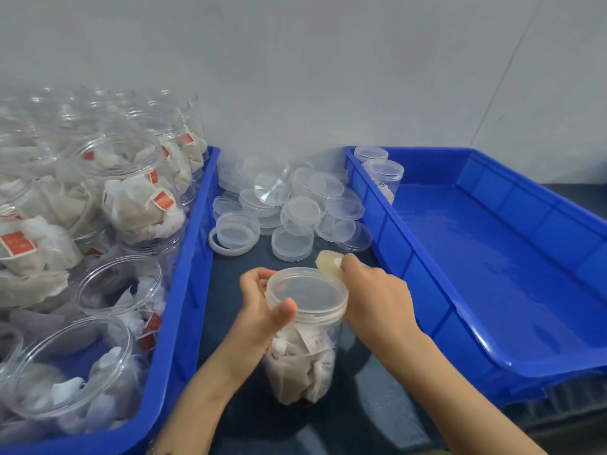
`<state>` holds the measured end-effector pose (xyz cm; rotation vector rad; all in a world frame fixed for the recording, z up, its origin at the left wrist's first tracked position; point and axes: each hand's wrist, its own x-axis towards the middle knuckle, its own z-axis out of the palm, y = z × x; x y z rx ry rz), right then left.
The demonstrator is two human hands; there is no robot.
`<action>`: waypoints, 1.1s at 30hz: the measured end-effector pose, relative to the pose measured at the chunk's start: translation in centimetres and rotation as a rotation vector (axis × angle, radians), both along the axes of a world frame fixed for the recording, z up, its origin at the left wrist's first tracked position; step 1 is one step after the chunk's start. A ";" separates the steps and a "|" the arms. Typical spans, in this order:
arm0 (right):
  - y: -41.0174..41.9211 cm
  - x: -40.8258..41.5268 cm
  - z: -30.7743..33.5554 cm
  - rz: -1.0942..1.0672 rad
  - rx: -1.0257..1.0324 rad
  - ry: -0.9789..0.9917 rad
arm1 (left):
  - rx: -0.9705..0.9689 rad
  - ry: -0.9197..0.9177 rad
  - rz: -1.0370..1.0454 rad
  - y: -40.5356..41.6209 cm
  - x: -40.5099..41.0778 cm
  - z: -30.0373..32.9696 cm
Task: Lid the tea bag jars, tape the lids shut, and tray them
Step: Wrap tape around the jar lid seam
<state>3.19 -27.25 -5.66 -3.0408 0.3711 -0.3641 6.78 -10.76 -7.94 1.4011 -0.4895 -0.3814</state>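
A clear jar of tea bags (300, 359) stands on the dark table between two blue trays, with a clear lid (307, 292) on top. My left hand (262, 310) grips the jar just under the lid, thumb on the lid's front edge. My right hand (374, 290) holds a yellowish roll of tape (328, 262) against the lid's far right rim. Two lidded jars (382, 174) stand in the far left corner of the right tray (486, 353).
The left blue tray (184, 290) is packed with several open jars of tea bags (131, 192), some lying on their sides. A pile of loose clear lids (289, 208) lies at the back of the table, against the grey wall.
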 end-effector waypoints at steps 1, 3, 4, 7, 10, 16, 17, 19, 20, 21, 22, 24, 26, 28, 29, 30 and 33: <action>0.1 -0.1 0.0 -0.017 -0.003 -0.008 | 0.025 -0.029 0.020 0.1 -0.2 0.1; 0.3 -0.5 0.0 -0.048 -0.010 0.003 | 0.043 -0.087 0.100 -0.1 -0.1 -0.2; 0.3 -0.6 -0.2 -0.065 0.000 0.008 | 0.050 -0.102 0.131 -0.2 -0.2 -0.3; 0.3 -0.7 -0.6 -0.113 0.055 0.016 | 0.073 -0.137 0.224 -0.4 0.1 -0.7; 0.4 -0.7 -0.7 -0.151 0.076 -0.003 | 0.084 -0.158 0.326 0.0 0.2 -1.6; 0.5 -1.3 -1.0 -0.100 0.073 -0.002 | 0.130 -0.126 0.484 -0.8 -0.8 -2.3; 0.5 -1.5 -1.1 -0.069 0.086 0.010 | 0.177 -0.163 0.543 -0.9 -0.9 -2.3; 0.5 -2.0 -1.2 0.010 0.178 0.052 | 0.260 -0.230 0.565 -0.9 -1.0 -2.1; 0.6 -2.2 -1.3 0.053 0.240 0.079 | 0.275 -0.217 0.534 -0.9 -1.0 -2.0; 0.6 -2.3 -1.4 0.092 0.303 0.102 | 0.274 -0.185 0.500 -0.9 -1.1 -1.9; 0.6 -2.4 -1.4 0.119 0.369 0.120 | 0.283 -0.161 0.486 -1.0 -1.1 -1.9; 0.6 -2.5 -1.4 0.161 0.488 0.132 | 0.331 -0.169 0.505 -1.3 -1.4 -2.1; 0.5 -2.7 -1.3 0.221 0.548 0.117 | 0.323 -0.184 0.566 -1.3 -1.5 -2.4; 0.1 -2.7 -1.4 0.270 0.567 0.101 | 0.296 -0.182 0.618 -1.0 -1.3 -2.7; -0.2 -2.8 -1.5 0.275 0.576 0.098 | 0.293 -0.194 0.626 -0.9 -1.1 -2.7; -0.5 -2.8 -1.6 0.277 0.583 0.097 | 0.292 -0.211 0.624 -0.8 -0.9 -2.7; -1.1 -3.3 -2.5 0.288 0.630 0.086 | 0.310 -0.282 0.602 -0.7 -0.4 -2.4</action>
